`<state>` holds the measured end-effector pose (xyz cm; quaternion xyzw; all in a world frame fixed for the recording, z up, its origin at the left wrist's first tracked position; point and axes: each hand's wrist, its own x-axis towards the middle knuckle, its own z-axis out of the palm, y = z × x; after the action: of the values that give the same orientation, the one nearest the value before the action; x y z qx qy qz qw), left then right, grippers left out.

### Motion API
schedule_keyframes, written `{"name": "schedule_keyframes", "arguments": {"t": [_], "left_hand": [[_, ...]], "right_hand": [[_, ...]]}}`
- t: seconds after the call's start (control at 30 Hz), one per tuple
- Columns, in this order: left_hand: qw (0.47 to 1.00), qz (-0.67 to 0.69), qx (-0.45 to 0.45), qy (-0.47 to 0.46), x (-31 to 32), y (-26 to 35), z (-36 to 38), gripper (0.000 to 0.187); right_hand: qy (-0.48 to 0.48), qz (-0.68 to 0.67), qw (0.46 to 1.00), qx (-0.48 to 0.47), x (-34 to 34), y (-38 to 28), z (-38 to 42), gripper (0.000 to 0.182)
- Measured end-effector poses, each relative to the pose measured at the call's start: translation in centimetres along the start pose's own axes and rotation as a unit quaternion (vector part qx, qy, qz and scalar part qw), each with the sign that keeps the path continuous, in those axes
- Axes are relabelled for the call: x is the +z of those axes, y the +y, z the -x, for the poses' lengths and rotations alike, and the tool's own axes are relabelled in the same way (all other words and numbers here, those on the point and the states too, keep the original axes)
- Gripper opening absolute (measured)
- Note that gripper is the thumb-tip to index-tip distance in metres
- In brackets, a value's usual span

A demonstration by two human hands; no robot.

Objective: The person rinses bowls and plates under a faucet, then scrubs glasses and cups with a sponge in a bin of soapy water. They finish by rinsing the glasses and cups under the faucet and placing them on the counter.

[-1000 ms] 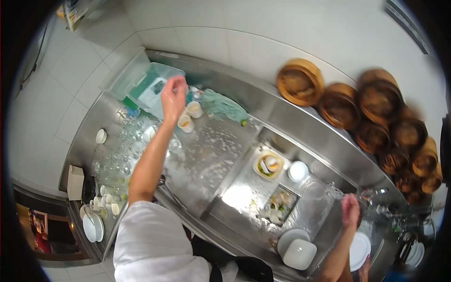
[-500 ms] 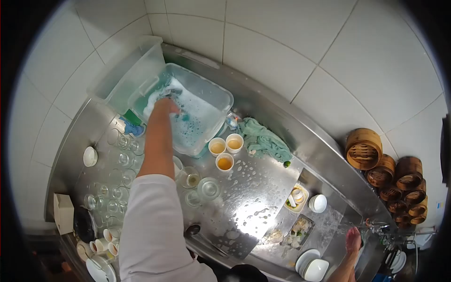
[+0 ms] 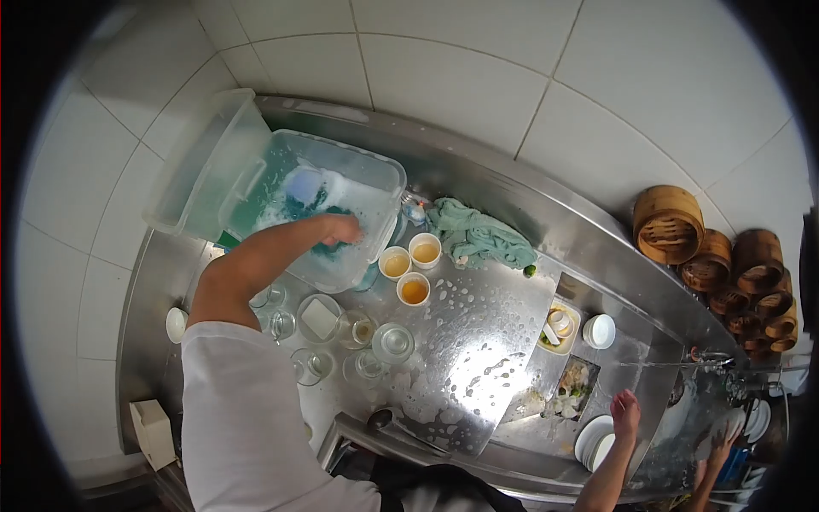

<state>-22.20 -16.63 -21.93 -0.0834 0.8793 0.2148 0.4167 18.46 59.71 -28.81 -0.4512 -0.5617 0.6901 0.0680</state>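
Observation:
My left hand (image 3: pixel 343 229) reaches into a clear plastic tub (image 3: pixel 391 171) of bluish-green soapy water. Its knuckles show above the foam, but the fingertips are hidden in the suds. A pale blue item (image 3: pixel 304 185) lies in the foam behind the hand; I cannot make out its kind. My right hand (image 3: pixel 626 411) hovers over the sink side at the lower right, fingers loosely bent, with nothing visible in them. Below it are stacked white dishes (image 3: pixel 592 435). Three cups of yellowish liquid (image 3: pixel 414 290) stand beside the tub.
Several glasses (image 3: pixel 393 342) and a white dish (image 3: pixel 321 318) sit near my left arm. A green cloth (image 3: pixel 478 235) lies along the back. Food scraps (image 3: pixel 573 384) fill a recess in the counter. Bamboo steamers (image 3: pixel 668 225) are stacked at right. Another person's hand (image 3: pixel 725 433) is at far right.
My left hand has moved right and nearer within the tub, exposing the pale blue item in the foam. My right hand has risen slightly. Another person's hand now shows; the view has shifted.

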Motion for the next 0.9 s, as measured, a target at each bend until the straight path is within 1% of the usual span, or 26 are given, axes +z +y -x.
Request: {"name": "schedule_keyframes", "arguments": {"t": [0.03, 0.07, 0.1, 0.13, 0.17, 0.2, 0.23, 0.27, 0.3, 0.33, 0.4, 0.43, 0.47, 0.5, 0.53, 0.6, 0.63, 0.67, 0.7, 0.73, 0.77, 0.8, 0.83, 0.87, 0.9], "left_hand": [[1.000, 0.003, 0.007, -0.007, 0.2, -0.8, -1.2, 0.061], [0.999, 0.014, 0.026, -0.015, 0.2, -1.7, -2.6, 0.065], [0.999, 0.012, 0.027, -0.016, 0.4, -2.8, -3.2, 0.065], [0.990, -0.039, 0.136, 0.003, 0.9, -4.1, -3.5, 0.065], [0.966, -0.087, 0.243, 0.023, 1.2, -4.5, -3.8, 0.065], [0.966, -0.087, 0.242, 0.020, 0.7, -3.4, -2.3, 0.065], [0.968, -0.080, 0.234, -0.037, -0.5, -1.4, 0.6, 0.064], [0.967, -0.074, 0.227, -0.092, -1.2, -0.4, 1.9, 0.063], [0.967, -0.074, 0.226, -0.094, -0.2, -1.4, 0.7, 0.063], [0.942, -0.169, 0.287, -0.032, 1.4, -2.5, -0.5, 0.061], [0.895, -0.268, 0.354, 0.028, 2.3, -2.7, -1.0, 0.059], [0.901, -0.218, 0.375, 0.007, 2.1, -2.3, -0.4, 0.057], [0.920, -0.197, 0.337, -0.029, 1.9, -1.9, 0.3, 0.055], [0.936, -0.176, 0.298, -0.062, 1.6, -1.7, 0.5, 0.054], [0.942, -0.195, 0.263, -0.073, 1.2, -2.2, -0.3, 0.053], [0.942, -0.284, 0.177, -0.042, 0.1, -5.9, -2.4, 0.052], [0.934, -0.322, 0.157, -0.003, -0.5, -7.9, -3.7, 0.052], [0.924, -0.342, 0.167, 0.042, -1.5, -10.0, -5.4, 0.052], [0.930, -0.290, 0.224, -0.012, -1.3, -6.4, -2.0, 0.061], [0.930, -0.235, 0.275, -0.073, -1.1, -2.4, 2.0, 0.071], [0.906, -0.270, 0.323, 0.052, -2.3, -8.8, -3.6, 0.069], [0.880, -0.236, 0.411, 0.042, -2.3, -3.4, 2.7, 0.064], [0.919, -0.189, 0.315, 0.140, -1.8, -2.5, 4.6, 0.059], [0.876, -0.206, 0.351, 0.258, -2.0, -0.8, 8.4, 0.056], [0.790, -0.267, 0.364, 0.416, -2.8, -0.3, 9.8, 0.050]], "right_hand": [[0.002, 0.011, 1.000, 0.022, 0.8, 0.6, -0.2, 0.022], [0.002, 0.009, 1.000, 0.022, 2.0, 0.7, -0.1, 0.022], [0.005, 0.031, 0.999, 0.014, 3.1, 0.8, 0.5, 0.020], [0.009, 0.055, 0.998, 0.006, 3.4, 0.7, 1.0, 0.018], [-0.010, 0.073, 0.997, 0.000, 3.5, 0.6, 1.1, 0.024], [-0.008, 0.075, 0.997, 0.003, 3.2, 0.5, 1.3, 0.024], [-0.009, 0.085, 0.996, 0.004, 2.9, 0.5, 1.5, 0.024], [-0.010, 0.093, 0.996, 0.004, 2.6, 0.6, 1.5, 0.025], [-0.009, 0.095, 0.995, 0.006, 2.4, 0.8, 1.4, 0.025], [-0.001, 0.102, 0.995, 0.008, 2.2, 1.0, 1.3, 0.021], [0.019, 0.103, 0.994, 0.010, 1.9, 1.6, 1.5, 0.018], [0.026, 0.099, 0.995, 0.009, 2.3, 2.0, 1.6, 0.019], [0.034, 0.093, 0.995, 0.011, 2.7, 2.5, 1.6, 0.019], [0.003, 0.100, 0.995, 0.002, 2.7, 3.2, 1.1, 0.020], [-0.024, 0.104, 0.994, -0.006, 2.4, 4.1, 0.5, 0.020], [-0.062, 0.142, 0.987, -0.041, 2.4, 5.3, -0.5, 0.023], [-0.072, 0.196, 0.977, -0.038, 2.3, 5.9, -1.7, 0.025], [-0.091, 0.277, 0.956, -0.032, 2.0, 5.9, -2.2, 0.028], [-0.049, 0.299, 0.951, -0.055, 2.8, 5.6, -1.3, 0.026], [-0.042, 0.281, 0.958, -0.051, 3.6, 4.7, -0.1, 0.026], [-0.046, 0.306, 0.950, -0.035, 3.7, 4.4, -0.3, 0.028], [-0.049, 0.304, 0.951, -0.025, 3.4, 4.5, -0.6, 0.027], [-0.055, 0.304, 0.951, -0.008, 3.0, 5.1, -2.0, 0.023], [-0.053, 0.276, 0.960, -0.014, 2.6, 5.3, -2.6, 0.021], [-0.074, 0.260, 0.963, -0.023, 1.7, 5.4, -3.7, 0.019]]}}
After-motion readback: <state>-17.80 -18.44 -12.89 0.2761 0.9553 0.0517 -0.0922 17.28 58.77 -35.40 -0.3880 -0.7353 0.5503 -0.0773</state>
